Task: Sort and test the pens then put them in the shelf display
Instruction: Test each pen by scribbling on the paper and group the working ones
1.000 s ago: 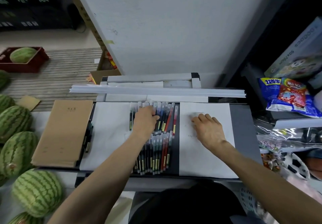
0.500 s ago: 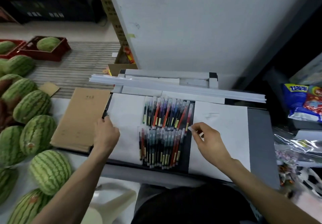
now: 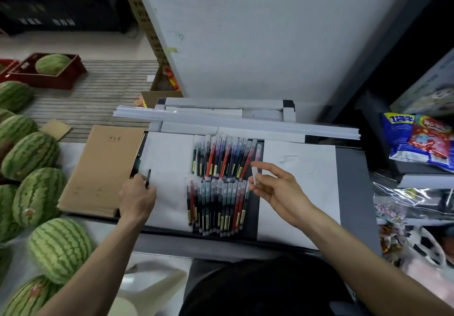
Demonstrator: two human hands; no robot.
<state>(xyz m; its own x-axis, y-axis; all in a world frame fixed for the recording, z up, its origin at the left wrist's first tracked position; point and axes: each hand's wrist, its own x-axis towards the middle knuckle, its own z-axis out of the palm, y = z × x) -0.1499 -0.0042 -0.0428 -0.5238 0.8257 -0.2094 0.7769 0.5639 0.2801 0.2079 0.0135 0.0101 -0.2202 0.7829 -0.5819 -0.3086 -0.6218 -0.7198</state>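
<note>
Two rows of capped pens lie side by side on the grey tabletop (image 3: 353,193): an upper row (image 3: 224,157) and a lower row (image 3: 217,207), with red, black and bluish barrels. My left hand (image 3: 137,199) holds a dark pen (image 3: 148,179) at the left white paper sheet (image 3: 167,168), its end pointing up. My right hand (image 3: 277,188) hovers just right of the pen rows and pinches a clear pen cap (image 3: 254,175) between thumb and fingers. A second white sheet (image 3: 302,180) with faint scribbles lies to the right.
A stack of brown notebooks (image 3: 103,168) sits left of the papers. Several watermelons (image 3: 34,193) crowd the left side. Long white strips (image 3: 235,121) lie across the back of the table. Snack packets (image 3: 417,141) and shelves stand at the right.
My left hand left the pen rows, moved left to the notebook's edge and now holds a dark pen. My right hand lifted off the right sheet and now pinches the clear cap.
</note>
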